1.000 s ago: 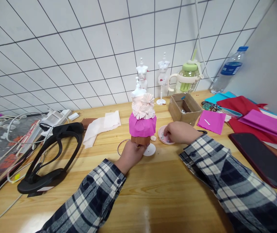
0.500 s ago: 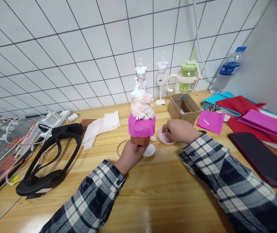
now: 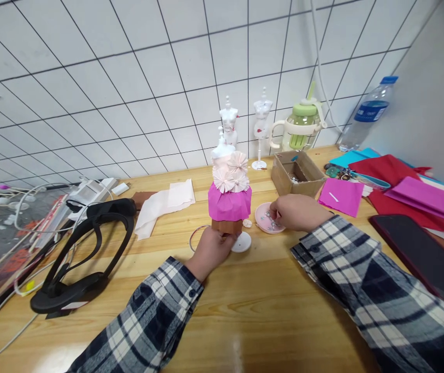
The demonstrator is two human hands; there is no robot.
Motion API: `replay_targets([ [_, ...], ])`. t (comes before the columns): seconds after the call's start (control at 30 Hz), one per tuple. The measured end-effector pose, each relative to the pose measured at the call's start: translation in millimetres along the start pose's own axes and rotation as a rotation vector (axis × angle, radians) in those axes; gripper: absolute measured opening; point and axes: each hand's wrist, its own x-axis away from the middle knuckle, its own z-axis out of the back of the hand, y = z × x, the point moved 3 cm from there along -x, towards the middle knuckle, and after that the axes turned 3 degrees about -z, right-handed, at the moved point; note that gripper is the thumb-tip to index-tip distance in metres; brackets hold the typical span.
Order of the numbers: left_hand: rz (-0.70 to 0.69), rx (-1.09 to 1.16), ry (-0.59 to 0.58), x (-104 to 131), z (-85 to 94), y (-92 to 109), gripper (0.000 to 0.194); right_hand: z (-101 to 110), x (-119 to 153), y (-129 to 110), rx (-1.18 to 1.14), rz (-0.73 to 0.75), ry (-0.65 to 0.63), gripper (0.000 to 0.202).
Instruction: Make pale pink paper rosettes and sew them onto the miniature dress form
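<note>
A small white mannequin [image 3: 224,150] stands upright on a round white base, dressed in a pale pink pleated top, a magenta skirt [image 3: 229,203] and a brown lower layer. My left hand [image 3: 211,251] is closed round its lower part, just under the brown layer. To the right, the fingers of my right hand [image 3: 297,211] are pinched together inside a pink dish [image 3: 263,223] that holds several small shiny pieces. Whatever lies between those fingertips is too small to make out. A small pale disc [image 3: 247,224] rests between the mannequin's base and the dish.
Two bare mannequins, a cardboard box [image 3: 313,176], a green-lidded cup [image 3: 303,122] and a bottle [image 3: 367,114] stand at the back. On the right are coloured papers and a phone [image 3: 419,259]; on the left, pale fabric [image 3: 163,204], a black headset [image 3: 115,254] and cables.
My right hand has shifted slightly right within the dish, showing more of its inside. My left hand keeps its hold on the mannequin. The whole view has moved a little.
</note>
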Motion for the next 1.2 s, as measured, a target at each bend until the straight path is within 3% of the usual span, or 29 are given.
replay_targets([
  [0.4,0.002,0.002,-0.011,-1.2,1.5,1.1,0.024,-0.5,1.0,-9.0,0.021,-0.013,-0.023,0.023],
  [0.83,0.016,0.01,-0.013,-1.7,1.3,1.0,0.025,11.5,3.2,-0.5,-0.007,0.01,0.126,0.037],
  [0.93,0.022,0.005,-0.019,-1.2,1.3,0.2,0.023,10.2,4.2,-1.3,-0.032,0.006,0.08,0.023],
  [1.07,0.008,0.008,-0.018,-0.8,1.0,-1.1,0.023,2.7,4.7,-10.8,-0.044,0.032,-0.003,0.023],
  [1.2,0.019,0.037,-0.013,0.0,0.8,-1.9,0.023,-1.9,4.5,-20.0,-0.014,0.026,0.013,0.021],
])
